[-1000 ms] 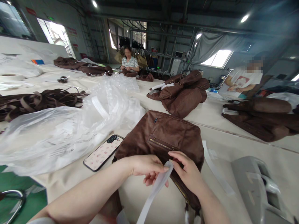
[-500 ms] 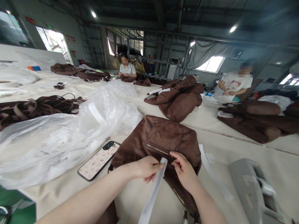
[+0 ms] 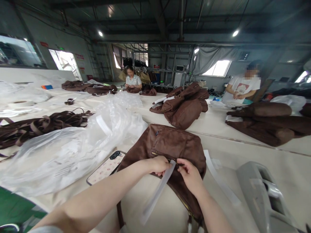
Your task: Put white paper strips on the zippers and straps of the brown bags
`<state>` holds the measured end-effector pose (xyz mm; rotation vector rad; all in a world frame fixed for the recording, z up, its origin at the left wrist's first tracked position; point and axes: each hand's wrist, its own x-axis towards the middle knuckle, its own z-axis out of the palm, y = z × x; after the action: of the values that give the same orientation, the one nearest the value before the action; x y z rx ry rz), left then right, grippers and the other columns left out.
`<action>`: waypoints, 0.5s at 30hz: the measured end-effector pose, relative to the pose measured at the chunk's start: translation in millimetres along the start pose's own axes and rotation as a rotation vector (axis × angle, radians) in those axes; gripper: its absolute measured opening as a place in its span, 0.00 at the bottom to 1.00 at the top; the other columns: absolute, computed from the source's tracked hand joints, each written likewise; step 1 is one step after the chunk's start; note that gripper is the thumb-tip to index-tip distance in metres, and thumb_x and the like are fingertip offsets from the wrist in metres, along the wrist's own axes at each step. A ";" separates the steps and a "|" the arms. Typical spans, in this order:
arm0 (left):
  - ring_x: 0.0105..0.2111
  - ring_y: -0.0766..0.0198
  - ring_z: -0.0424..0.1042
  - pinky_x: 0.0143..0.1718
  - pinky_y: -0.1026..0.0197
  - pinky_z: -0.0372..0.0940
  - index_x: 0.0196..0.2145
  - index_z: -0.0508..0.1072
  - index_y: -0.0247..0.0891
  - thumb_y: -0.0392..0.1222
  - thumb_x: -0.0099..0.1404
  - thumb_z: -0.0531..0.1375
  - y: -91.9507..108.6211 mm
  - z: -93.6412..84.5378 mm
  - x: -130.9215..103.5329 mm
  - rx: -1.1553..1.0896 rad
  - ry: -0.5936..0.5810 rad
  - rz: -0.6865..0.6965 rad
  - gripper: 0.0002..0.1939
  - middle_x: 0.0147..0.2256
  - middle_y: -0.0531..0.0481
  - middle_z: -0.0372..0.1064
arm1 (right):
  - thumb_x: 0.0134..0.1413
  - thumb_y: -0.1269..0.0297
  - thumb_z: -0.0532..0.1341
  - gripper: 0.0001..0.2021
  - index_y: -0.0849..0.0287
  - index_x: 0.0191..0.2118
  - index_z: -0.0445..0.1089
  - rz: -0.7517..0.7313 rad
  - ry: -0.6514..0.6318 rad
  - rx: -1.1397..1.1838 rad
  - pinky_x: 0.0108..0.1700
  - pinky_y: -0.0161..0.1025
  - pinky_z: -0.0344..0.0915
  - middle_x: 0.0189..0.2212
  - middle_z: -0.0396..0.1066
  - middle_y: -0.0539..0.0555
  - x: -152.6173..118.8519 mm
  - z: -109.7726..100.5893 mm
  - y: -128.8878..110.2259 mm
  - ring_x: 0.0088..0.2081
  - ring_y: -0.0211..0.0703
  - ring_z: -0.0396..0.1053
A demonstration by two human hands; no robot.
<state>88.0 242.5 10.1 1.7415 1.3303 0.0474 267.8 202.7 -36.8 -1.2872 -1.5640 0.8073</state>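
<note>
A brown bag [image 3: 175, 142] lies on the pale table in front of me, with a zipper [image 3: 157, 154] across its face. My left hand [image 3: 161, 165] is closed on the upper end of a white strip [image 3: 156, 197], which hangs down toward me over the bag's strap opening. Close beside it, my right hand [image 3: 190, 174] pinches at the right end of the zipper, thumb and forefinger near the metal pull. The fingertips hide most of the pull.
Left of the bag are a phone [image 3: 105, 166], clear plastic wrap [image 3: 73, 155] and brown straps [image 3: 43, 126]. A grey tape dispenser [image 3: 259, 194] stands at right. More brown bags [image 3: 184, 103] lie beyond; two people [image 3: 133, 81] [image 3: 243, 85] are farther back.
My left hand has moved up and right with the white strip, closer to the zipper's right end. My right hand's fingers have drawn together at the pull. The view has tilted slightly upward.
</note>
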 end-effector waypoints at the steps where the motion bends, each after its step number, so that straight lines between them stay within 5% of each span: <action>1: 0.13 0.70 0.57 0.17 0.66 0.52 0.19 0.66 0.35 0.60 0.64 0.50 0.9 1.5 2.1 -0.002 0.014 0.003 0.27 0.14 0.54 0.60 | 0.48 0.67 0.57 0.15 0.55 0.44 0.72 0.019 0.012 0.024 0.44 0.46 0.70 0.41 0.74 0.54 0.4 0.2 0.8 0.36 0.45 0.73; 8: 0.25 0.64 0.68 0.26 0.65 0.55 0.22 0.73 0.36 0.57 0.65 0.49 1.6 9.8 2.2 0.198 0.324 0.061 0.25 0.24 0.47 0.71 | 0.52 0.57 0.57 0.11 0.57 0.36 0.71 0.193 -0.010 0.101 0.21 0.35 0.65 0.26 0.73 0.50 4.2 3.1 4.2 0.19 0.38 0.68; 15: 0.23 0.66 0.65 0.22 0.65 0.51 0.26 0.77 0.37 0.59 0.62 0.52 -7.1 13.8 4.6 0.080 0.349 0.043 0.25 0.23 0.50 0.70 | 0.54 0.60 0.54 0.20 0.56 0.53 0.65 0.203 -0.149 0.057 0.20 0.32 0.59 0.23 0.70 0.46 6.5 6.3 8.5 0.16 0.34 0.63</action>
<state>91.8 237.4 -4.8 1.8894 1.5603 0.3402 264.9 211.4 -45.2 -1.3861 -1.5293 1.0896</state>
